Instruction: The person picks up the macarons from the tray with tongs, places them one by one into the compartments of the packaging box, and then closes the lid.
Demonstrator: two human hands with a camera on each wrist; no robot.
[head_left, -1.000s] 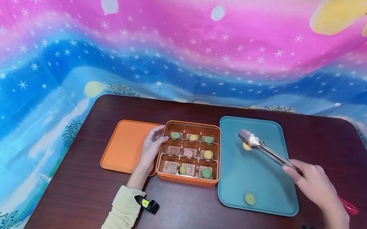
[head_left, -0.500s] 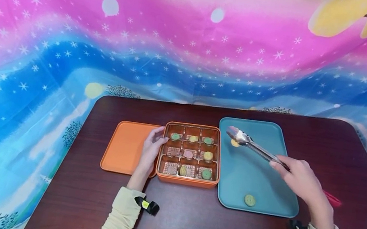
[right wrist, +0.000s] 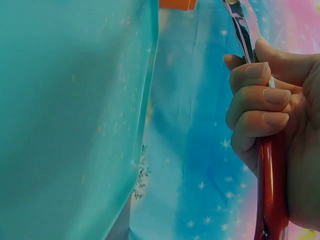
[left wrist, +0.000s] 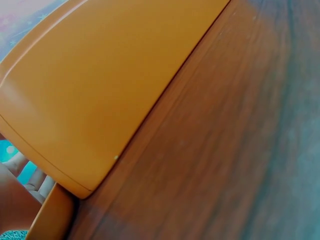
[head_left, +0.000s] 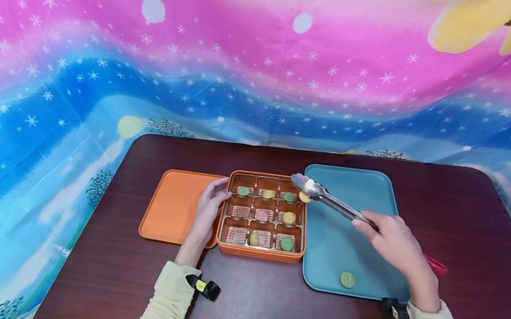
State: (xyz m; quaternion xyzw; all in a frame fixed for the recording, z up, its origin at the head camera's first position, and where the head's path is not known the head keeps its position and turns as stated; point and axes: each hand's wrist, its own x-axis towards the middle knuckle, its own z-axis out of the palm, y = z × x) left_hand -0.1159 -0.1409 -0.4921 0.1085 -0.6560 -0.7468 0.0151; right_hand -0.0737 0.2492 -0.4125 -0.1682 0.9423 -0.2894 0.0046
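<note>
An orange box (head_left: 259,252) with a divided copper-coloured insert holds several green, yellow and pink cookies; its middle-left and front-left compartments hold none. My left hand (head_left: 208,211) rests along the box's left side, fingers loosely spread on the wall. In my right hand (head_left: 394,244) are metal tongs (head_left: 341,207), their tips above the box's back-right corner. A yellow cookie (head_left: 304,197) shows at the tips, partly hidden. The right wrist view shows the fingers (right wrist: 260,100) curled round the tongs' red handle (right wrist: 273,185).
A teal tray (head_left: 348,244) stands right of the box, with one green cookie (head_left: 347,280) near its front edge. Left of the box lies an orange lid (head_left: 175,208), partly behind the left hand. A patterned cloth (head_left: 271,71) hangs behind the table.
My right hand and the tongs have moved left across the teal tray, carrying the yellow cookie to the box's back-right corner. The left hand has stayed at the box.
</note>
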